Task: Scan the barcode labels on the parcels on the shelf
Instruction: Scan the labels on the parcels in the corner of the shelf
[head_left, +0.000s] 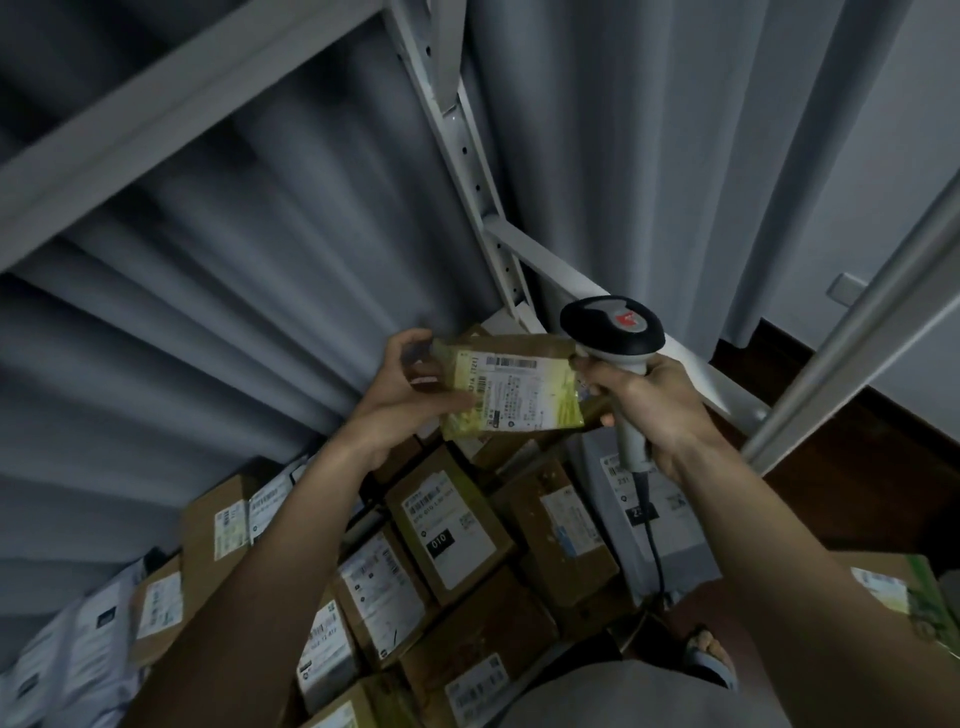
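A small yellow-green taped parcel (511, 387) with a white barcode label facing me is held up in front of the grey curtain. My left hand (410, 387) grips its left end, fingers curled behind it and thumb on its front. My right hand (649, 400) grips the grey handle of a barcode scanner (615, 327), whose black head sits just above the parcel's right end; the fingertips of this hand also touch the parcel's right edge. Below my arms lie several brown cardboard parcels (452, 525) with white labels.
A grey metal shelf upright (470, 156) and crossbar (587, 291) stand behind the parcel. Another metal post (857, 322) slants at the right. White mailer bags (78, 644) lie at lower left. The scanner cable (652, 545) hangs down. A green box (904, 592) sits at the right.
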